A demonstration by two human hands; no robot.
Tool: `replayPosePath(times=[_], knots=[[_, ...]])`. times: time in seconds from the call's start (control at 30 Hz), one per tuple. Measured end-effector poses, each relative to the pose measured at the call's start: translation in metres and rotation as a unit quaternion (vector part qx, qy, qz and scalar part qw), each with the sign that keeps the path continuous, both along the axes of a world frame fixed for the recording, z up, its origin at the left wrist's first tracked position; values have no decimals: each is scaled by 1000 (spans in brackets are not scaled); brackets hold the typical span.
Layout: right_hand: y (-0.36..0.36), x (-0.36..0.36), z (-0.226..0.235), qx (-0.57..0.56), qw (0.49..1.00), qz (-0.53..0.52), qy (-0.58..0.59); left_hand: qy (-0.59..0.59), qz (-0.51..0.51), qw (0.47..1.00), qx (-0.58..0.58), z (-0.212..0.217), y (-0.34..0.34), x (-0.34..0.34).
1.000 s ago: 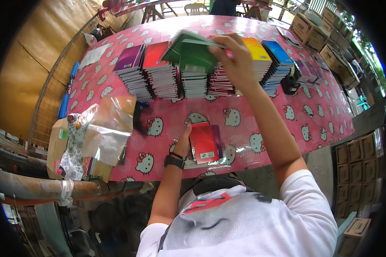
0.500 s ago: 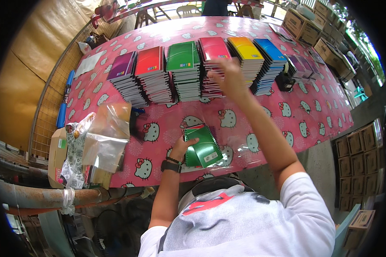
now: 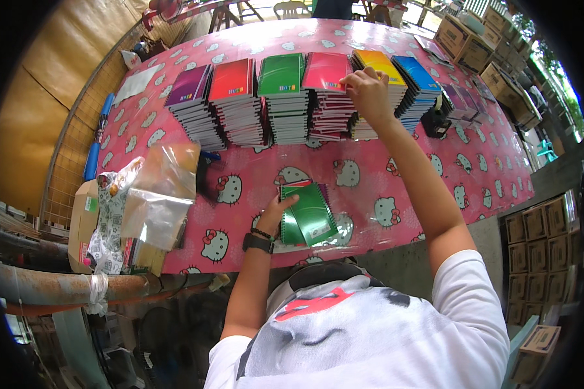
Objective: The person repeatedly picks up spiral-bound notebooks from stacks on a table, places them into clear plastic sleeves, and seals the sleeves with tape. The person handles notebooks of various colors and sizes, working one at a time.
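My left hand (image 3: 281,214) grips a small bundle of spiral notebooks near the table's front edge, thumb on top. A green notebook (image 3: 313,217) lies uppermost, with red and purple edges showing beneath. Over the row of stacks, my right hand (image 3: 372,97) pinches the near right corner of the top pink notebook (image 3: 324,68). Left of it stand stacks of green notebooks (image 3: 281,74), red notebooks (image 3: 232,78) and purple notebooks (image 3: 189,85). To its right are yellow notebooks (image 3: 375,61), partly behind my hand, and blue notebooks (image 3: 416,74).
A pink patterned cloth covers the table (image 3: 240,223). Clear plastic sleeves (image 3: 159,194) lie at the left front. A black tape dispenser (image 3: 437,121) sits beside the blue stack, near wrapped purple notebooks (image 3: 459,100). Cardboard boxes (image 3: 464,42) stand at the far right.
My right hand has come down from a blurred sweep over the pink stack to that stack's right corner. The left hand keeps its hold on the bundle. The whole view has shifted slightly.
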State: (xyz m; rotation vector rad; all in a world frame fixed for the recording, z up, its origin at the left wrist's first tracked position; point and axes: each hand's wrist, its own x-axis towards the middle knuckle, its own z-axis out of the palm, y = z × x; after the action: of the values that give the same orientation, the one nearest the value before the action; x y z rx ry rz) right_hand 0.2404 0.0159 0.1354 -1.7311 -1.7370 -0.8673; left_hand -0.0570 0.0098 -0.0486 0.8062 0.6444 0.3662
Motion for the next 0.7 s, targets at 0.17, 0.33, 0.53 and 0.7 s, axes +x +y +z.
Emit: replayPosePath(times=[0.17,0.33,0.53,0.7], knots=[[-42,-55,56,97,969,121,190,-19,33,999,-19,-5,-2,-13],[-67,-44,-45,-274,747,161,584,-74,55,995,-47,-8,-2,-1],[-47,-88,-95,-382,846,67,367,-5,3,995,95,8,-3,-8],[-18,-9,15,43,988,-147,-1,11,34,994,106,-9,-3,-10]])
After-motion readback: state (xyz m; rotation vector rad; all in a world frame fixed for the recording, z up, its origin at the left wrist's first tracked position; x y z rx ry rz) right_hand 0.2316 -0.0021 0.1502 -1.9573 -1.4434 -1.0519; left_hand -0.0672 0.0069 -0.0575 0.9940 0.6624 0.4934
